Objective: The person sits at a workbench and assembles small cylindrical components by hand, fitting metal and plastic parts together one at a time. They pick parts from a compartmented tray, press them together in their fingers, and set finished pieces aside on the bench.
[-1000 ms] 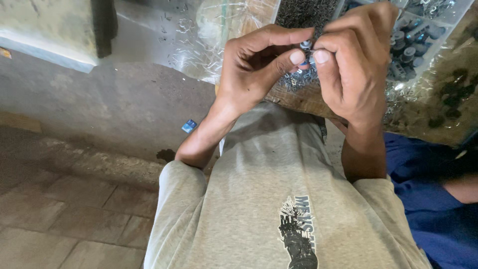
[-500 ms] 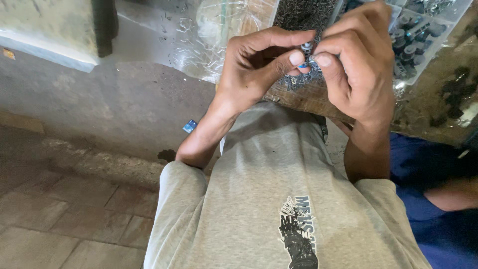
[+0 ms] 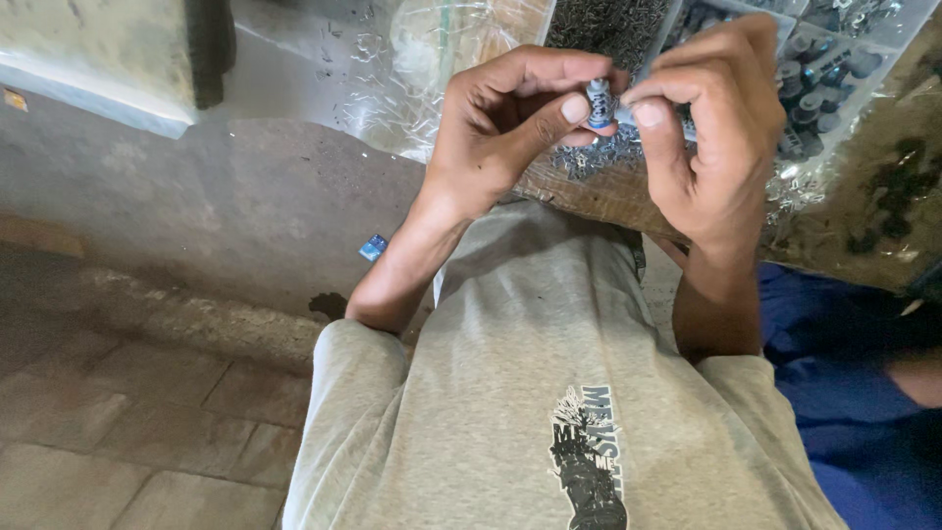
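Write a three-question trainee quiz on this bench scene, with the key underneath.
1. True or false: both hands meet on the small grey ribbed cylindrical part.
2. Which digit of the left hand presses that part: A thumb, B little finger?
3. Fill in: the clear plastic compartment tray behind the right hand holds dark ______ parts.

Key
1. True: fingertips of both hands pinch it.
2. A: the thumb lies against its left side.
3. Cylindrical; a tiny blue square piece lies apart on the grey concrete ledge.

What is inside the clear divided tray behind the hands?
The clear tray holds small dark cylindrical parts and a compartment of tiny dark metal bits. The left hand and right hand cover its middle.
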